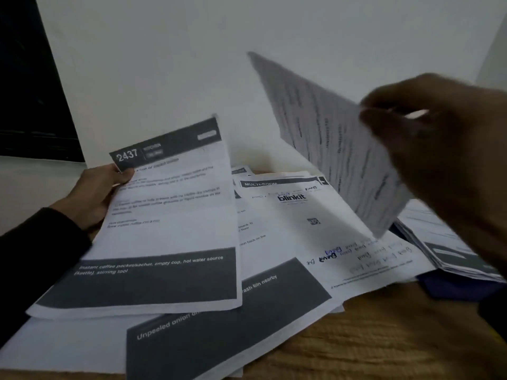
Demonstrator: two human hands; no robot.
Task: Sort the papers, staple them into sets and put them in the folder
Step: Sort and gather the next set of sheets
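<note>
White sheet (337, 141) pinched in right hand (439, 138).

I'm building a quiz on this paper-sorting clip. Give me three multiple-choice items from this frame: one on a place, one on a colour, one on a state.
1. Where does the white sheet printed "blinkit" lie?
A. on the spread papers on the wooden table
B. in the left hand
C. against the wall

2. What colour is the header band on the white sheet numbered 2437?
A. red
B. dark grey
C. yellow

3. What is the right hand doing?
A. resting flat on the table
B. hanging idle
C. holding a printed sheet up, tilted

Answers: 1 A, it lies flat among the loose papers; 2 B, the band behind "2437" is dark grey; 3 C, its fingers grip the raised sheet's edge.
</note>
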